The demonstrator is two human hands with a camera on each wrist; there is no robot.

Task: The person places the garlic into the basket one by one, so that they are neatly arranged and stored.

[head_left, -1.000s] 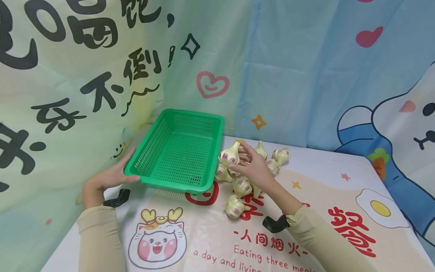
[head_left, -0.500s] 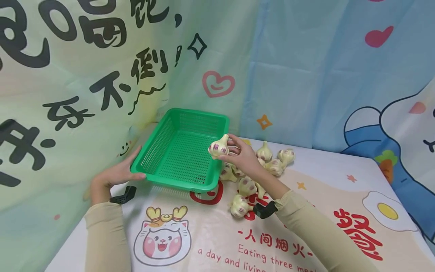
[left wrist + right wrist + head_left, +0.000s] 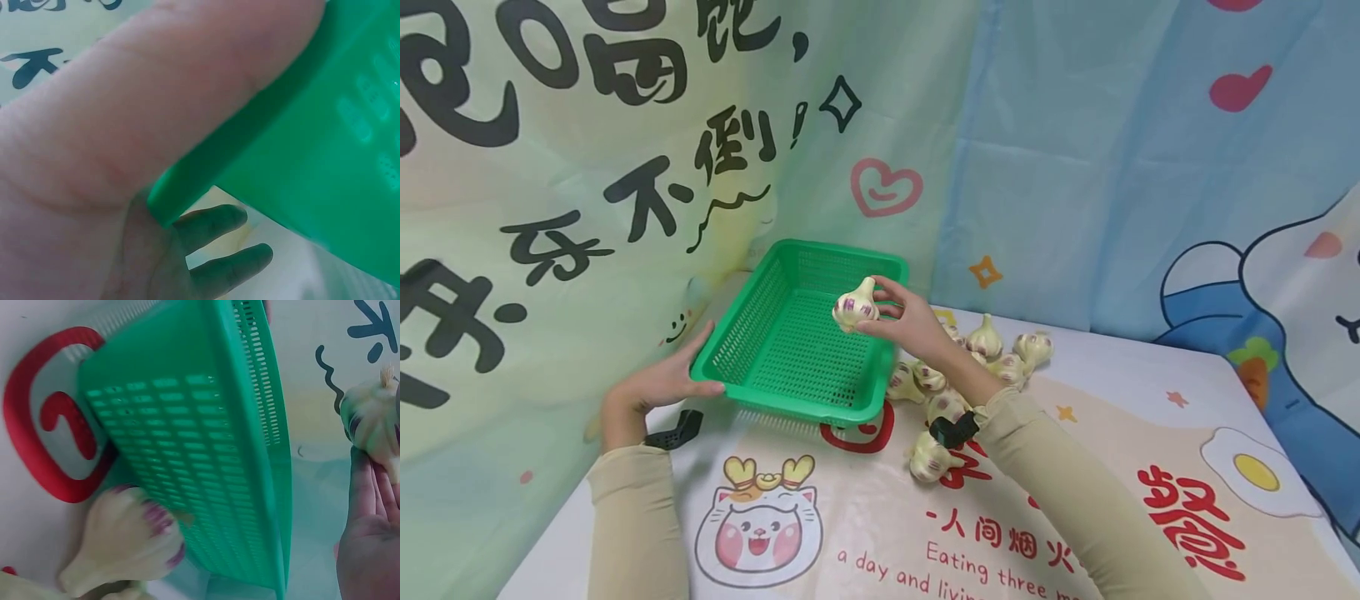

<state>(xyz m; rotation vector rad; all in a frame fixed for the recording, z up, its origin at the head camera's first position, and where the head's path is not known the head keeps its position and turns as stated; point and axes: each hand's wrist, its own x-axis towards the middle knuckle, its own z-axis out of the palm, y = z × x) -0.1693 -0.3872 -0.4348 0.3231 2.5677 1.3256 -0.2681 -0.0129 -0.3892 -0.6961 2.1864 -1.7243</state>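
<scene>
My right hand (image 3: pixel 906 321) pinches a garlic bulb (image 3: pixel 854 307) between thumb and fingers, held above the right part of a green plastic basket (image 3: pixel 790 408). The bulb is whitish with purple patches, its neck pointing up. In the right wrist view the held garlic bulb (image 3: pixel 369 419) shows at the right edge, beyond the basket's slotted side wall (image 3: pixel 181 456). My left hand (image 3: pixel 662 379) grips the basket's near left corner. The left wrist view has the thumb (image 3: pixel 187 81) lying along the rim (image 3: pixel 250 125), with two fingers (image 3: pixel 228 269) reaching below it.
Several garlic bulbs (image 3: pixel 985 337) lie in a loose heap right of the basket, with one bulb (image 3: pixel 929 457) nearest the front. A printed cloth (image 3: pixel 760 533) covers the table. Printed curtains (image 3: pixel 1037 167) stand close behind and to the left.
My right hand has carried the garlic bulb leftward and up from the heap, past the basket's right rim to above its inside. The left hand stays at the basket's corner.
</scene>
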